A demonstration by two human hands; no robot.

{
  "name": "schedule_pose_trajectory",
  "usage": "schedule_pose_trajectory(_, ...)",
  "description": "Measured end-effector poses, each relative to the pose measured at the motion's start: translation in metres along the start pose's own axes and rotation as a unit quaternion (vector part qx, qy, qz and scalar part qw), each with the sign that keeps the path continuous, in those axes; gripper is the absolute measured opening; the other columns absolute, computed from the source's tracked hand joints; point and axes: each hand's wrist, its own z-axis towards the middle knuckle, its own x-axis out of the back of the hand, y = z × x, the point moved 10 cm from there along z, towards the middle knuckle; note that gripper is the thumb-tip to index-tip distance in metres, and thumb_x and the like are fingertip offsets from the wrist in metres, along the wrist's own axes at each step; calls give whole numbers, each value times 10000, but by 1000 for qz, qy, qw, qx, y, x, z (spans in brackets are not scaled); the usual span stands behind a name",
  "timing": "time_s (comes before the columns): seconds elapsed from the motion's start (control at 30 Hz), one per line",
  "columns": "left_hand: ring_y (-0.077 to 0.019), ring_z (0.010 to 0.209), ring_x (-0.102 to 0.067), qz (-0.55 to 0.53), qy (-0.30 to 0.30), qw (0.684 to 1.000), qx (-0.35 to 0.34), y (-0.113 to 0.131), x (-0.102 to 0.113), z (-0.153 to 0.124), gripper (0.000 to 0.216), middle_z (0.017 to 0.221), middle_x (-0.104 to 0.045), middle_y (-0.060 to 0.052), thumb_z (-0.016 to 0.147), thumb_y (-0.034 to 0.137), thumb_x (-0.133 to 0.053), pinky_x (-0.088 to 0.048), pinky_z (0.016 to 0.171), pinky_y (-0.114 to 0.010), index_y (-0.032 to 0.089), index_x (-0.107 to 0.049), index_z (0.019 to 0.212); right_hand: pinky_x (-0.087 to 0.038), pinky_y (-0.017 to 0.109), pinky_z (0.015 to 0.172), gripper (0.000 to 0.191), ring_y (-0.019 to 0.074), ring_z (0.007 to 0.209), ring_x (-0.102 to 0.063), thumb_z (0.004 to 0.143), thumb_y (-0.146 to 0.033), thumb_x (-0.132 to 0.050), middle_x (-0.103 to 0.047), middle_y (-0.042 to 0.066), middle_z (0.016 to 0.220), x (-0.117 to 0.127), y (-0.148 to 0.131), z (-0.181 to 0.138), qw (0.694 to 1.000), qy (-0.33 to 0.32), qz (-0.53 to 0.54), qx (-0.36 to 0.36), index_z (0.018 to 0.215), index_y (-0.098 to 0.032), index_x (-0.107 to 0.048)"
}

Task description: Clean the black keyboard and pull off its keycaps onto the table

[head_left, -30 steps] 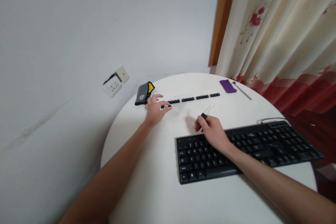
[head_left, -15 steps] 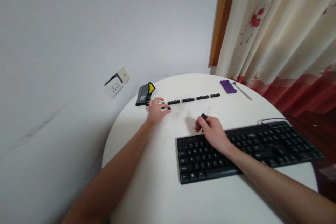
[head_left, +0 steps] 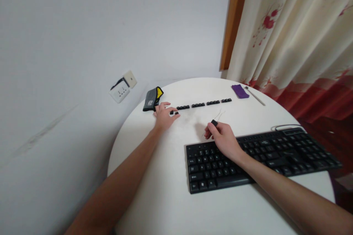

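My left hand [head_left: 164,116] rests at the far left of the white round table, its fingers apart. A small black keycap [head_left: 177,113] lies in the gap between thumb and index finger, and another keycap [head_left: 171,112] sits just left of it. Beyond the fingertips runs a row of black keycaps [head_left: 198,105], set in short groups. Above the upper left of the black keyboard [head_left: 234,180], my right hand [head_left: 222,136] grips a wire keycap puller [head_left: 214,122] by its black handle; its thin wire loops point away from me. Several top-left keyboard positions lack caps.
A grey pouch with yellow lining [head_left: 150,100] lies at the table's left edge. At the back right are a purple cloth [head_left: 240,91] and a slim brush-like stick [head_left: 256,96]. The keyboard cable [head_left: 286,125] curls behind the keyboard. Wall and curtain border the table [head_left: 154,198].
My left thumb and index finger have parted slightly around the keycap, which now shows on the table. My right hand and the puller have stayed in place.
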Motion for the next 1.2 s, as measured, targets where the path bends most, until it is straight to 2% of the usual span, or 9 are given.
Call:
schedule_pose_trajectory(0.5,-331,1206,-421,-7,12,1000,27,-3,3,0,406,1311,-485,-65,722,419,-779,-378,943,-480,324,-658,1098,-459,277,614,401,159,602,-616,936,-442,-477,-674,50,642,1,-4,-1,1000,0,-7,5,705,-154,-634)
schedule_pose_trajectory(1.2,-332,1212,-426,-23,5,998,51,-12,2,1,432,1293,-496,-68,729,381,-779,-380,958,-464,325,-637,1133,-468,281,613,400,163,601,-623,931,-457,-483,-679,52,644,1,-3,-1,1000,0,-8,2,722,-154,-637)
